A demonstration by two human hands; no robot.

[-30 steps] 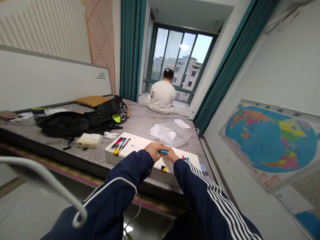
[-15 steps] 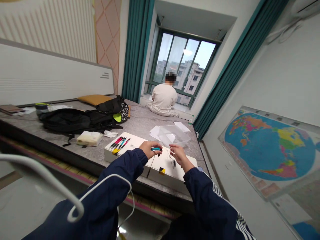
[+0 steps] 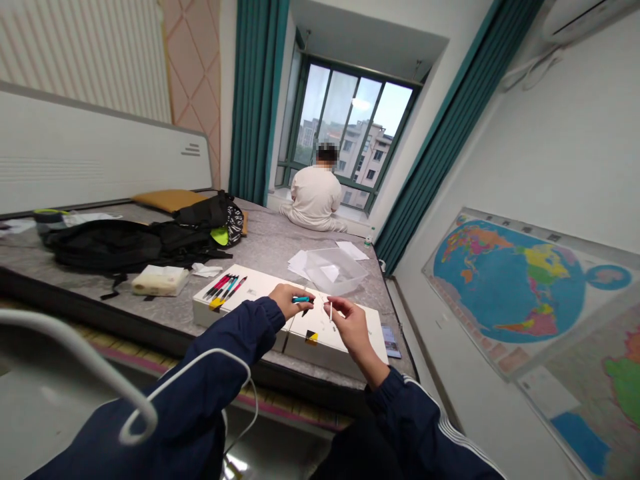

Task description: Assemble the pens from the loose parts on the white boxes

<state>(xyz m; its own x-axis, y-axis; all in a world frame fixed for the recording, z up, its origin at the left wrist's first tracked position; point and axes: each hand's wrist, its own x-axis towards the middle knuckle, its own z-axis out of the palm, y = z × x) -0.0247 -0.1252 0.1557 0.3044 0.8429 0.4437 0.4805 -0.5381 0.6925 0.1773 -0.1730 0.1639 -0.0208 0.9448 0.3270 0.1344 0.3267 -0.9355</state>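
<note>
My left hand (image 3: 287, 300) is closed on a blue pen part (image 3: 301, 300), with a dark piece showing just under the fingertips. A short distance to its right, my right hand (image 3: 347, 320) pinches a thin white stick, perhaps a pen refill (image 3: 331, 311), held nearly upright. Both hands are over the right part of a white box (image 3: 250, 303). Several pens (image 3: 225, 287), red, blue and black, lie side by side on the box's left end. Small pen parts (image 3: 334, 327) lie beneath my right hand, too small to make out.
Behind the box are a clear plastic bin (image 3: 345, 270) and white papers (image 3: 298, 263). A tissue pack (image 3: 160, 280) and black backpack (image 3: 110, 245) lie to the left on the bed. A person (image 3: 316, 193) sits by the window, back turned. A white cable (image 3: 105, 360) hangs at left.
My hands were together around the blue pen part and have separated. The right hand moved to the right and now holds a thin white stick; the left keeps the blue part.
</note>
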